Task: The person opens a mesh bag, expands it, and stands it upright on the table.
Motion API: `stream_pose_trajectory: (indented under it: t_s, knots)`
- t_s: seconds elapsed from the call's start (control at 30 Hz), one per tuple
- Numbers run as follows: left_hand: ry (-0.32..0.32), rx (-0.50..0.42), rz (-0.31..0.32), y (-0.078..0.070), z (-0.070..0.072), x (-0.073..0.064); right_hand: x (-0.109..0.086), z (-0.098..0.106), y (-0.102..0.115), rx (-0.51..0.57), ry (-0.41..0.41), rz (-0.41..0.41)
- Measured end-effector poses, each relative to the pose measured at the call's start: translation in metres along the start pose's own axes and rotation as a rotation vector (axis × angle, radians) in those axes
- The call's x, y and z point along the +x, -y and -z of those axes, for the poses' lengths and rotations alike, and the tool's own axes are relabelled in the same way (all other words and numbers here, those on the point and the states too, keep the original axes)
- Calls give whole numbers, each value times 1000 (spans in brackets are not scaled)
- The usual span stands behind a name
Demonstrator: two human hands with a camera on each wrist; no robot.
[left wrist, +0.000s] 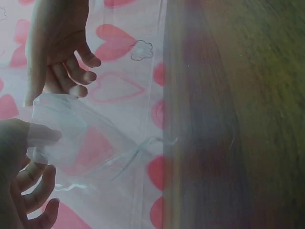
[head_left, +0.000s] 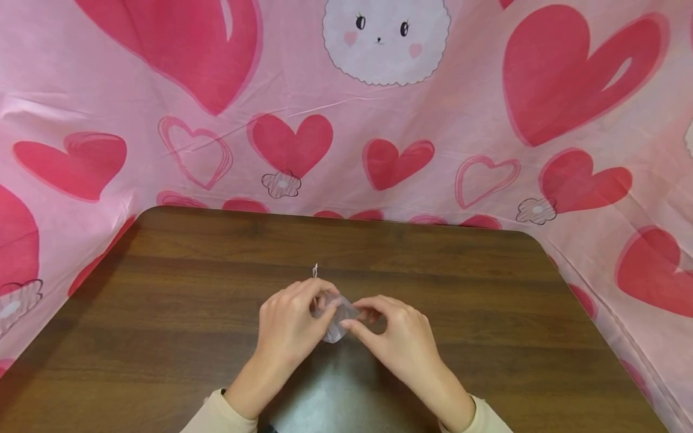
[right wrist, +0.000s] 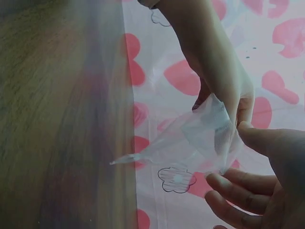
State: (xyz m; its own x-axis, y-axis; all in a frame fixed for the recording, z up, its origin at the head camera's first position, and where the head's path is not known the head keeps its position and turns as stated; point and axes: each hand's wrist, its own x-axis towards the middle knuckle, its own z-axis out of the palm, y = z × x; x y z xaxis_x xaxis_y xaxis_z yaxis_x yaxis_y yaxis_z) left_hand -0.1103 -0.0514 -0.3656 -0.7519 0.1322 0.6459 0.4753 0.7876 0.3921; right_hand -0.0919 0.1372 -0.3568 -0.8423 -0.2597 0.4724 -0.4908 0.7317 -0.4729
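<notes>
A small sheer white drawstring pouch (head_left: pixel 342 325) is held up above the table between both hands. The left hand (head_left: pixel 295 319) grips one side of it. Through the thin fabric the left thumb shows in the left wrist view, where the left hand (left wrist: pixel 24 176) is at the lower left. At the pouch's other edge, the thumb and fingers of the right hand (head_left: pixel 403 331) pinch it. White drawstring cords (left wrist: pixel 131 157) trail from the far end of the pouch, and their tip sticks up beyond the left hand in the head view. Whether anything is inside cannot be made out.
Under the hands is a dark brown wooden table (head_left: pixel 189 288) with rounded far corners. A pink cloth (head_left: pixel 335 108) printed with red hearts hangs behind it and along both sides. A bright reflection lies on the tabletop near the front.
</notes>
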Motion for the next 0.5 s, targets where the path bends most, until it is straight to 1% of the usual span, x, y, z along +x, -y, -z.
stream_pose_trajectory:
  t_s: [0.33, 0.5]
  knots:
    - [-7, -39, 17, 0, 2, 0, 0, -1, 2, -8, 9, -64]
    - [-10, -34, 33, 0, 2, 0, 2, -2, -2, -18, -45, -58]
